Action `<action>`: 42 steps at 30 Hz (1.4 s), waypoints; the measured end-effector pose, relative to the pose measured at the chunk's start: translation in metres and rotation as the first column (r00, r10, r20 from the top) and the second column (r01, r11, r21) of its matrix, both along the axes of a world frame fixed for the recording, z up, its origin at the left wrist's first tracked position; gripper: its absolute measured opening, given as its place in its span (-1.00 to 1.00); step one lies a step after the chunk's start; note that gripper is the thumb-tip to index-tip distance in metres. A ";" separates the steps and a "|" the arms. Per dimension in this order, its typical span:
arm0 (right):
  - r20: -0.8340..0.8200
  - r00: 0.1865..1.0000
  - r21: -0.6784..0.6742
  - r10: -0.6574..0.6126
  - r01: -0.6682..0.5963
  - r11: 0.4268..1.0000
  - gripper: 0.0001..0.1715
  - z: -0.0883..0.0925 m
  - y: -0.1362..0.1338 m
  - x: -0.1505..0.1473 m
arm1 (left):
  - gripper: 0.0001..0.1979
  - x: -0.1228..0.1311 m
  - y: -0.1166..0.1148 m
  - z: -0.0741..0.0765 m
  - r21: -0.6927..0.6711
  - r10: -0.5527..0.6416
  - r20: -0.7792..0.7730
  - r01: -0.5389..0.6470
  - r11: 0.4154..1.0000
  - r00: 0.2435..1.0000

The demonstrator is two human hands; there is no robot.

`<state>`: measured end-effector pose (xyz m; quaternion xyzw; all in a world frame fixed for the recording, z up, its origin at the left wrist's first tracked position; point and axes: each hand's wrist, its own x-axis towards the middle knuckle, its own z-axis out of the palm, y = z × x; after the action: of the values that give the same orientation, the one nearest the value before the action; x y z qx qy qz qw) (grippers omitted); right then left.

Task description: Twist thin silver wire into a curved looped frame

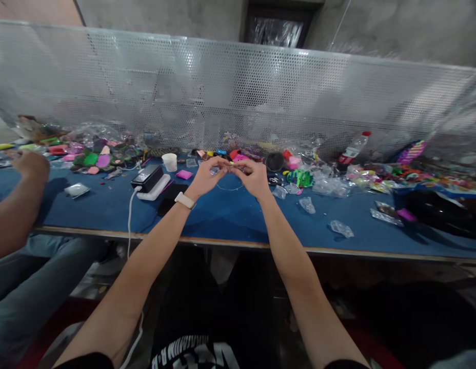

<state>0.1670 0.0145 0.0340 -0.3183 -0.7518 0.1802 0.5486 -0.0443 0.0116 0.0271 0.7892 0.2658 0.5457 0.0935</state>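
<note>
My left hand (pixel 212 177) and my right hand (pixel 251 178) meet over the blue table (pixel 222 220), fingertips pinched close together. Between them is a thin clear string (pixel 230 189), which hangs in a loop below the fingers. Something small sits at the fingertips, too small to make out. A pale band (pixel 184 200) circles my left wrist. Nearest the left hand are a small pink packet (pixel 184 175) and a white cup (pixel 169 162). Crumpled clear plastic bags (pixel 279 191) lie close to my right hand.
A black device (pixel 147 177) with a white cable stands on the left. Colourful clay pieces (pixel 103 160) pile up along a perforated metal screen (pixel 222 92). A cola bottle (pixel 353 150) and a black bag (pixel 441 212) are to the right. Another person's hand (pixel 32 164) reaches in at far left.
</note>
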 end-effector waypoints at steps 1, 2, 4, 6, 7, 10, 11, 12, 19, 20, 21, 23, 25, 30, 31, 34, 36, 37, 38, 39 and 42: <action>-0.046 0.998 -0.065 0.038 -0.041 0.997 -0.49 0.000 0.001 0.000 | -0.73 0.000 0.001 -0.002 0.034 0.033 -0.023 -0.032 0.999 0.999; -0.086 0.993 -0.124 0.076 -0.087 0.988 -0.45 0.001 0.001 0.000 | -0.75 0.000 0.002 -0.004 0.077 0.076 -0.048 -0.073 0.994 0.996; -0.131 0.981 -0.210 0.140 -0.166 0.964 -0.39 0.000 0.005 0.001 | -0.78 0.000 0.004 -0.008 0.165 0.172 -0.093 -0.155 0.974 0.981; -0.136 0.976 -0.246 0.172 -0.201 0.948 -0.37 -0.001 0.008 0.003 | -0.77 -0.001 0.008 -0.013 0.218 0.239 -0.127 -0.208 0.954 0.963; -0.126 0.976 -0.248 0.177 -0.203 0.947 -0.38 -0.002 0.010 0.004 | -0.76 -0.001 0.009 -0.014 0.228 0.258 -0.139 -0.223 0.948 0.956; -0.048 0.986 -0.207 0.159 -0.166 0.964 -0.42 -0.004 0.012 0.006 | -0.79 0.000 0.010 -0.015 0.217 0.278 -0.144 -0.244 0.945 0.950; -0.014 0.990 -0.176 0.140 -0.140 0.974 -0.44 -0.004 0.013 0.006 | -0.79 0.001 0.009 -0.013 0.201 0.275 -0.130 -0.246 0.948 0.953; 0.024 0.993 -0.140 0.115 -0.111 0.984 -0.45 -0.004 0.012 0.006 | -0.78 0.001 0.008 -0.012 0.176 0.265 -0.111 -0.244 0.954 0.958; 0.247 0.968 0.115 -0.031 0.002 0.993 -0.70 -0.003 0.004 0.006 | -0.48 0.001 0.009 -0.007 -0.201 -0.001 0.011 0.003 0.980 1.000; 0.244 0.970 0.108 -0.022 -0.005 0.994 -0.71 -0.004 0.004 0.005 | -0.48 0.002 0.010 -0.008 -0.224 -0.010 0.027 0.016 0.974 1.000; 0.222 0.975 0.080 -0.005 -0.013 0.997 -0.71 -0.004 0.004 0.005 | -0.50 0.003 0.010 -0.009 -0.224 0.000 0.043 0.009 0.974 0.999; 0.133 0.991 -0.018 0.033 -0.031 0.999 -0.66 -0.005 0.004 0.003 | -0.59 0.005 0.009 -0.011 -0.152 0.073 0.071 -0.061 0.986 0.995; 0.031 0.997 -0.124 0.068 -0.064 0.990 -0.58 -0.006 0.006 0.001 | -0.70 0.007 0.007 -0.012 -0.002 0.170 0.073 -0.170 0.985 0.983; -0.086 0.989 -0.228 0.120 -0.137 0.964 -0.47 -0.004 0.010 -0.001 | -0.81 0.006 0.005 -0.013 0.312 0.262 -0.075 -0.227 0.923 0.962; -0.092 0.988 -0.229 0.123 -0.141 0.963 -0.47 -0.004 0.010 -0.001 | -0.81 0.005 0.005 -0.013 0.329 0.264 -0.094 -0.221 0.918 0.960; -0.097 0.985 -0.229 0.140 -0.159 0.960 -0.49 -0.006 0.010 0.000 | -0.82 0.002 0.008 -0.014 0.332 0.267 -0.122 -0.214 0.918 0.956; -0.082 0.985 -0.225 0.151 -0.166 0.960 -0.51 -0.007 0.010 0.002 | -0.82 0.003 0.008 -0.015 0.307 0.272 -0.125 -0.224 0.925 0.954; -0.067 0.987 -0.216 0.148 -0.159 0.963 -0.52 -0.007 0.010 0.003 | -0.82 0.004 0.008 -0.016 0.284 0.273 -0.113 -0.233 0.930 0.955; -0.046 0.990 -0.198 0.135 -0.142 0.970 -0.53 -0.007 0.010 0.005 | -0.81 0.005 0.007 -0.016 0.249 0.267 -0.093 -0.238 0.939 0.959; -0.018 0.993 -0.168 0.114 -0.115 0.979 -0.54 -0.007 0.010 0.006 | -0.80 0.007 0.008 -0.016 0.199 0.249 -0.066 -0.232 0.952 0.966; 0.101 0.994 -0.039 0.029 -0.025 0.999 -0.59 -0.005 0.009 0.011 | -0.80 0.009 0.010 -0.017 -0.003 0.102 0.010 -0.102 0.995 0.995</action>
<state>0.1778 0.0233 0.0285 -0.3271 -0.7794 0.1854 0.5011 -0.0354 0.0213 0.0105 0.7718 0.3061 0.5532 0.0677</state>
